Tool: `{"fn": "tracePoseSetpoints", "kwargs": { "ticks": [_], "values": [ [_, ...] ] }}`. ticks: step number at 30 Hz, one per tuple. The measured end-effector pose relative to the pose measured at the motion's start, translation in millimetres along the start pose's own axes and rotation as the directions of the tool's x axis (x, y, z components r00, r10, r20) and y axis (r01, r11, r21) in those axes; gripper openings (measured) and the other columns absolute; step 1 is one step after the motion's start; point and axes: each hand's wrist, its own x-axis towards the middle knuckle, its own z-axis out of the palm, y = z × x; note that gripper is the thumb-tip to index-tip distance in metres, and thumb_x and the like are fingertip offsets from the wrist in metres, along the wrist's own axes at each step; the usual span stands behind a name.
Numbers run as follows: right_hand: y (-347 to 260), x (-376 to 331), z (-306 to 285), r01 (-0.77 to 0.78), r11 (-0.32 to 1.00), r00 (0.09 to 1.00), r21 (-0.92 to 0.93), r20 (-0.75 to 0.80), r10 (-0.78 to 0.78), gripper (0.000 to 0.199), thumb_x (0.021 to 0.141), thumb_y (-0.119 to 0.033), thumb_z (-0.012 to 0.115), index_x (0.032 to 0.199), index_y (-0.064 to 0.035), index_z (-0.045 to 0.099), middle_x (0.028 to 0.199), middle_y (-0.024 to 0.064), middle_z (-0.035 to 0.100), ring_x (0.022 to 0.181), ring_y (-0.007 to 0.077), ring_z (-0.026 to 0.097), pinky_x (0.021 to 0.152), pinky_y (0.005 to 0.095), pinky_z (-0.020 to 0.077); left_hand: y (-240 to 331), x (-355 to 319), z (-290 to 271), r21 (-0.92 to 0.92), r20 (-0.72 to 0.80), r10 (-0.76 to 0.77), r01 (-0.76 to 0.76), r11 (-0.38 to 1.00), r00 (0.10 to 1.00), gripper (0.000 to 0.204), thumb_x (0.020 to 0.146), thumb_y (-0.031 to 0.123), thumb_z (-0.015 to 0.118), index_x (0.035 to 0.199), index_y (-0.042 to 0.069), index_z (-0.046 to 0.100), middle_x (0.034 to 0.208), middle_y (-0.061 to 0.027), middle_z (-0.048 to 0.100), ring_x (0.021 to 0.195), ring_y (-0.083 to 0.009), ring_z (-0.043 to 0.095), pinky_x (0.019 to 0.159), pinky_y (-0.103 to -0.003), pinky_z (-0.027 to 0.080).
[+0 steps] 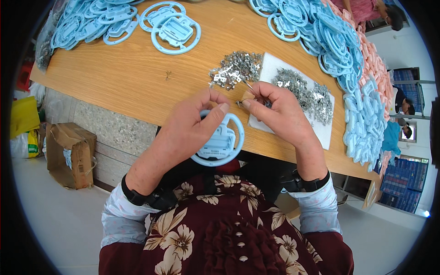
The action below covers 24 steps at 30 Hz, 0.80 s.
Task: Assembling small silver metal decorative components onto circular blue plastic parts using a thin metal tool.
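Note:
A light-blue plastic toy steering wheel part (220, 147) is held by my left hand (190, 123) at the table's near edge. The thumb and forefinger are bent toward each other above its rim, and the other fingers are partly hidden. My right hand (277, 110) is closed in a pinch on a thin metal tool that looks like tweezers (248, 85). Its far end reaches the edge of a loose heap of small silvery metal pieces (236, 68). More such pieces (302, 89) lie on a white foam board (268, 64), beside and beyond my right hand.
Blue wheel parts are heaped at far left (91, 23) and far right (332, 46) of the wooden table (123, 82). Two more (176, 32) lie between. Smaller blue parts (364, 123) and pink parts (373, 59) line the right side. A cardboard box (71, 156) stands on the floor, left.

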Motion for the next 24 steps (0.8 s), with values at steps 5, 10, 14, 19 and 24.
{"fn": "tracePoseSetpoints", "kwargs": {
  "ticks": [5, 10, 14, 19, 24],
  "values": [
    [-3, -7, -8, -0.001, 1.000, 0.998, -0.003, 0.070, 0.001, 0.013, 0.094, -0.015, 0.069, 0.096, -0.0020, 0.068, 0.080, -0.0042, 0.062, 0.073, 0.0026, 0.052, 0.065, 0.0214, 0.0431, 10, 8, 2, 0.217, 0.044, 0.091, -0.099, 0.971, 0.995, 0.015, 0.103, 0.017, 0.060, 0.106, 0.003, 0.063, 0.093, 0.0022, 0.065, 0.084, -0.0042, 0.057, 0.074, -0.023, 0.049],
    [7, -18, -1, 0.025, 0.965, 0.995, 0.261, -0.103, 0.002, 0.024, 0.094, -0.023, 0.070, 0.092, 0.0013, 0.066, 0.076, -0.0017, 0.060, 0.071, 0.0067, 0.052, 0.063, 0.0247, 0.0427, 7, 13, 12, 0.014, 0.009, 0.063, -0.063, 0.998, 0.998, 0.014, 0.104, 0.017, 0.060, 0.108, 0.004, 0.063, 0.093, 0.0040, 0.064, 0.084, -0.0028, 0.055, 0.074, -0.021, 0.047],
    [11, -31, 6, 0.000, 0.929, 0.990, 0.370, -0.129, 0.051, 0.024, 0.097, -0.023, 0.067, 0.093, 0.0001, 0.066, 0.080, -0.0030, 0.060, 0.072, 0.0056, 0.051, 0.064, 0.0238, 0.0426, 3, 13, 22, -0.176, 0.049, 0.059, -0.049, 0.983, 0.997, 0.015, 0.104, 0.019, 0.060, 0.107, 0.005, 0.063, 0.091, 0.0047, 0.063, 0.083, -0.0028, 0.055, 0.072, -0.022, 0.047],
    [11, -31, -4, -0.053, 0.900, 0.990, 0.432, -0.093, 0.103, 0.025, 0.096, -0.024, 0.065, 0.091, -0.0004, 0.063, 0.075, -0.0028, 0.058, 0.070, 0.0063, 0.051, 0.064, 0.0244, 0.0420, 5, 12, 35, -0.057, 0.181, 0.005, 0.005, 0.998, 0.983, 0.015, 0.105, 0.018, 0.057, 0.112, 0.006, 0.062, 0.093, 0.0060, 0.060, 0.085, -0.0011, 0.052, 0.074, -0.020, 0.045],
    [6, -40, -19, -0.095, 0.924, 0.984, 0.371, -0.108, 0.145, 0.026, 0.094, -0.025, 0.066, 0.088, -0.0002, 0.063, 0.074, -0.0017, 0.058, 0.070, 0.0072, 0.051, 0.063, 0.0260, 0.0410, 0, 14, 41, -0.179, 0.099, 0.016, 0.002, 0.984, 0.995, 0.017, 0.107, 0.018, 0.052, 0.114, 0.006, 0.061, 0.098, 0.0039, 0.062, 0.088, -0.0023, 0.054, 0.078, -0.020, 0.046]
  ]
}}
